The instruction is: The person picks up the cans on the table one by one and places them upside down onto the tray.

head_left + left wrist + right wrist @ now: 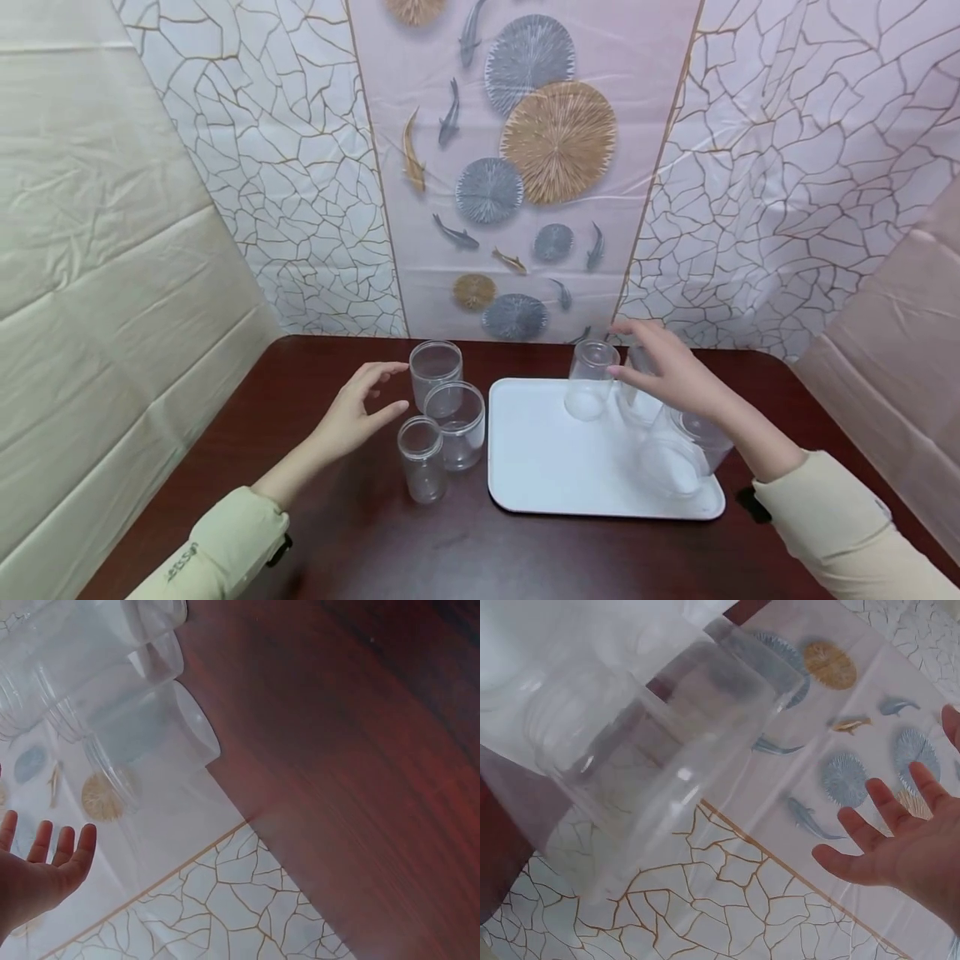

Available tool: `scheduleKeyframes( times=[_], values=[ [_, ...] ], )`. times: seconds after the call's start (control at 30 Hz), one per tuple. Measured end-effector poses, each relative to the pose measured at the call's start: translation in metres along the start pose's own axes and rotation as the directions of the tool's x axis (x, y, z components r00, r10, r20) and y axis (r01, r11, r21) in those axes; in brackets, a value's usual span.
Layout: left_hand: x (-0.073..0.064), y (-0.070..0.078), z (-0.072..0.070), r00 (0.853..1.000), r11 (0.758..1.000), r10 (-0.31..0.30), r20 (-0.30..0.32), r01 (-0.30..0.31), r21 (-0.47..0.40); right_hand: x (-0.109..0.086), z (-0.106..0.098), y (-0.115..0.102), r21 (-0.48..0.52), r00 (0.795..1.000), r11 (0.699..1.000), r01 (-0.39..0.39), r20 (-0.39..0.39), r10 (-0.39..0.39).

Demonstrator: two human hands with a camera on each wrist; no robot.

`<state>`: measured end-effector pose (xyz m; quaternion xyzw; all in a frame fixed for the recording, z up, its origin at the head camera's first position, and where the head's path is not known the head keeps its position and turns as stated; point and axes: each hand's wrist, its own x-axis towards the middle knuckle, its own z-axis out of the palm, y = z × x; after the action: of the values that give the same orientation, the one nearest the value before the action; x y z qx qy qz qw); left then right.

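Three clear jars stand on the table to the left of the tray: a back jar (437,375), a middle jar (455,425) and a slimmer front jar (422,458). My left hand (360,412) is beside them, thumb and fingers apart, fingertips right at the back jar's rim in the head view. On the white tray (555,475) are more clear vessels: a left one (592,371), one partly hidden behind my right hand, and a right one (705,433). My right hand (667,367) hovers over these, holding nothing. Its fingers (889,802) are spread in the right wrist view.
The dark red-brown table (352,533) reaches back to a patterned cloth wall (495,275). Pale cloth panels rise on the left and right. The tray's near edge lies in front of the vessels.
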<state>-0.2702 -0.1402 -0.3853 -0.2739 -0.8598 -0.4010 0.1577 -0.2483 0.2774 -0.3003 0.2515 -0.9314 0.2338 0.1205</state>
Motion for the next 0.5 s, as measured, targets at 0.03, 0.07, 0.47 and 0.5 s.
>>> scheduleKeyframes(
  times=[0.03, 0.07, 0.47, 0.5],
  values=[
    [0.002, -0.002, 0.000, 1.000, 1.000, -0.004, 0.008, 0.004, 0.008, -0.002, 0.001, 0.000, 0.006, 1.000, 1.000, 0.012, -0.017, -0.012],
    [0.004, -0.003, -0.001, 1.000, 1.000, -0.010, 0.015, 0.010, 0.015, -0.004, 0.002, 0.000, 0.012, 0.999, 1.000, 0.023, -0.036, -0.023],
    [0.052, -0.016, 0.014, 0.966, 0.958, -0.225, 0.126, 0.197, 0.208, -0.023, 0.003, 0.000, 0.049, 0.987, 0.998, 0.044, -0.157, -0.036],
    [0.056, -0.016, 0.016, 0.962, 0.954, -0.239, 0.135, 0.206, 0.220, -0.024, 0.004, 0.000, 0.051, 0.987, 0.998, 0.039, -0.155, -0.030]
  ],
)
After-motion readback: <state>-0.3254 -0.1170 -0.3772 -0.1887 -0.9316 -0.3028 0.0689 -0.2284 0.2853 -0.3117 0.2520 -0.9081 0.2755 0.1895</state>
